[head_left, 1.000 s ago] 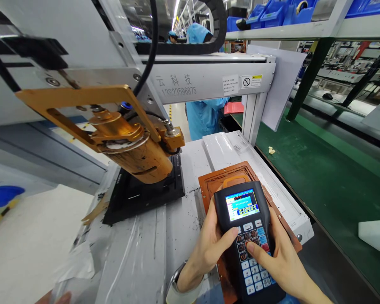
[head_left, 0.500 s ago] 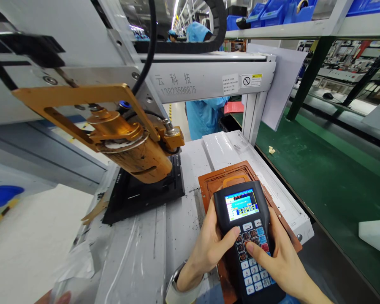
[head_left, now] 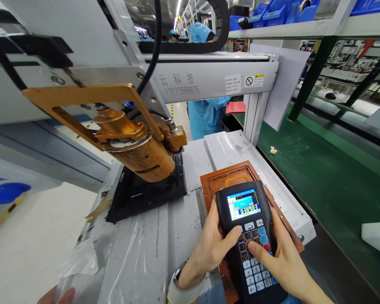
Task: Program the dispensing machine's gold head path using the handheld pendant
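A black handheld teach pendant (head_left: 259, 266) with a small lit screen and several rows of keys is held between both hands. My left hand (head_left: 209, 245) wraps its left side, the thumb resting on a key below the screen. On the other side, my right hand (head_left: 285, 257) grips the edge, and its thumb lies on the dark arrow keys. Under the pendant is a reddish-brown fixture plate (head_left: 221, 175) with an orange handle (head_left: 236, 179). To the left, a gold cylindrical machine head (head_left: 145, 160) hangs over a black tray (head_left: 139, 202).
A gantry beam (head_left: 209, 80) with a hanging cable (head_left: 158, 33) spans the machine bed (head_left: 177, 236). Fingers of another person's hand (head_left: 66, 295) show at lower left. A person in blue clothing (head_left: 205, 118) is behind the beam. A green bench (head_left: 316, 177) lies right, below blue bins (head_left: 272, 17).
The view has shifted slightly, so everything sits a little further right. The text in the pendant's screen box looks different. Both hands keep the same grip and thumb positions.
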`<control>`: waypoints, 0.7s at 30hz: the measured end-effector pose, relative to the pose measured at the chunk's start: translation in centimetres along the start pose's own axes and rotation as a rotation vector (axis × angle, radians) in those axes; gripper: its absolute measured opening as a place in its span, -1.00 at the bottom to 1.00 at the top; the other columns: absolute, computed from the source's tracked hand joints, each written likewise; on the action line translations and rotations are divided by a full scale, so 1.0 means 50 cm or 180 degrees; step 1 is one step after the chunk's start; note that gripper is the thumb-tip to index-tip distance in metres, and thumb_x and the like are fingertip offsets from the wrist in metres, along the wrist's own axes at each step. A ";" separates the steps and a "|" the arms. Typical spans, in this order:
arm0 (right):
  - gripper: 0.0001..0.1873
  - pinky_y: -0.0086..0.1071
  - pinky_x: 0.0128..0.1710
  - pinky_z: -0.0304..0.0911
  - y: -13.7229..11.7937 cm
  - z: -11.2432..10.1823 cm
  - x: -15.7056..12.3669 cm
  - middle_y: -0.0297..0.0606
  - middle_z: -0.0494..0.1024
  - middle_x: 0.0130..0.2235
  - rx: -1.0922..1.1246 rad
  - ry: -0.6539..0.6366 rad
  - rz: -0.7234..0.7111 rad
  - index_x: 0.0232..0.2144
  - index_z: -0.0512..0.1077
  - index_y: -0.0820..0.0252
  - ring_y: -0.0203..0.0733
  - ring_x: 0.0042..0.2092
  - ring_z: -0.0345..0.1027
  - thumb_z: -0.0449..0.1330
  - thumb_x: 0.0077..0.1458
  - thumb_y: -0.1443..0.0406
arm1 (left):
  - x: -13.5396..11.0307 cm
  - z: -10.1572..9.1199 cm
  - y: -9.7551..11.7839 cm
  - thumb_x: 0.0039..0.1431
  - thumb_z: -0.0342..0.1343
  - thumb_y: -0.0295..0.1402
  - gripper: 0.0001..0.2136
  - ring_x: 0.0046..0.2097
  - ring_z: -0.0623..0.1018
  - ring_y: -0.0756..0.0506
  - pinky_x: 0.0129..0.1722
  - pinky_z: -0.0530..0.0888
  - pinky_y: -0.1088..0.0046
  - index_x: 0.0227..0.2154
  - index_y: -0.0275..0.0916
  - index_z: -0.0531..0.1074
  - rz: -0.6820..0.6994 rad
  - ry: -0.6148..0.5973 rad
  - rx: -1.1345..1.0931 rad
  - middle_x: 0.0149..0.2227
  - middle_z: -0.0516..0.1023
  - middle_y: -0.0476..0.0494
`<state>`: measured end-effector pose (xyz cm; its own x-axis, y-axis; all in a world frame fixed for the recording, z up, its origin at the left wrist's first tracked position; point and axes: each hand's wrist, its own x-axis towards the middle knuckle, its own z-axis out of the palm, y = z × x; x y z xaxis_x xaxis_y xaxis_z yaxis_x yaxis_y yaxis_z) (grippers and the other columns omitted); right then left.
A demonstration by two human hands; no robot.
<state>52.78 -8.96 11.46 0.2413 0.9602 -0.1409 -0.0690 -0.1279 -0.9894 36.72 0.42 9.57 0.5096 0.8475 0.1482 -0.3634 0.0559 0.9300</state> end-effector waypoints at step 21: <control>-0.03 -0.28 -0.09 0.71 0.012 -0.038 0.007 -0.06 0.50 0.37 -0.0589 0.0242 0.0485 0.47 0.21 -0.07 0.24 0.18 0.61 0.45 0.15 -0.10 | 0.013 0.009 0.021 0.26 0.30 -0.42 -0.40 0.21 0.59 -0.43 0.27 0.51 -0.18 0.31 -0.20 0.25 0.0194 -0.0207 -0.0197 0.20 0.56 -0.35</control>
<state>54.65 -9.17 10.77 0.3144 0.9058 -0.2842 0.0666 -0.3196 -0.9452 37.01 0.78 10.79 0.5339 0.8144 0.2273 -0.4418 0.0395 0.8962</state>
